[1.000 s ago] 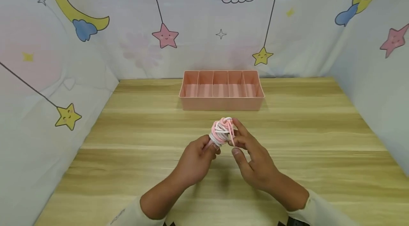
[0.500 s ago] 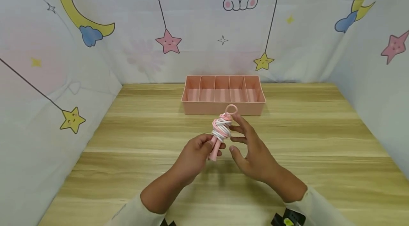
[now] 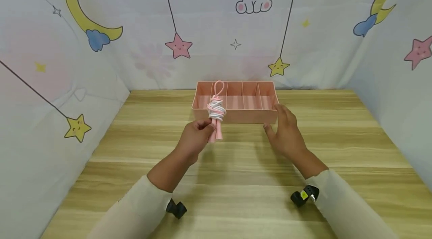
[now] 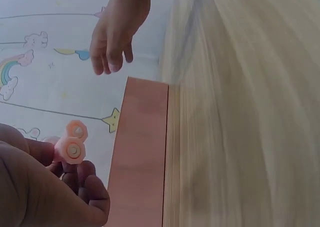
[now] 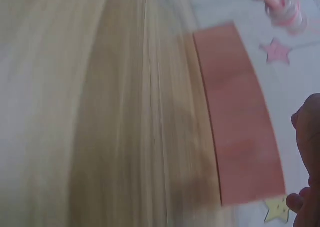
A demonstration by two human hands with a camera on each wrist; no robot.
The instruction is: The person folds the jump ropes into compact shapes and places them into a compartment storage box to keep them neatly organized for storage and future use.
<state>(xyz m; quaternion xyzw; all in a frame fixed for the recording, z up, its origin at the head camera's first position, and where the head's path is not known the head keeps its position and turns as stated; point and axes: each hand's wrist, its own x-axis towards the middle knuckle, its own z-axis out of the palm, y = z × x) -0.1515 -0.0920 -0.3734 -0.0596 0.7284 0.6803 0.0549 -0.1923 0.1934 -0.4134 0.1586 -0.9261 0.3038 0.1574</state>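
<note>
A jump rope (image 3: 216,111) with pink handles is wound into a pink and white bundle, a small loop sticking up at its top. My left hand (image 3: 193,138) pinches it by the two handles, holding it up before the left part of the pink divided box (image 3: 243,116). Both handle ends (image 4: 74,150) face the camera in the left wrist view. Fingers spread and holding nothing, my right hand (image 3: 287,132) is by the box's right front corner; whether it touches the box I cannot tell. The right wrist view shows only part of that hand.
The box stands at the back of the wooden table (image 3: 233,179), against a white curtain (image 3: 209,17) printed with stars and moons. Its several compartments face up. More curtain hangs along both sides of the table.
My left hand has carried the jump rope forward and left, up to the box. The right hand has left the bundle and moved forward and right toward the box's corner.
</note>
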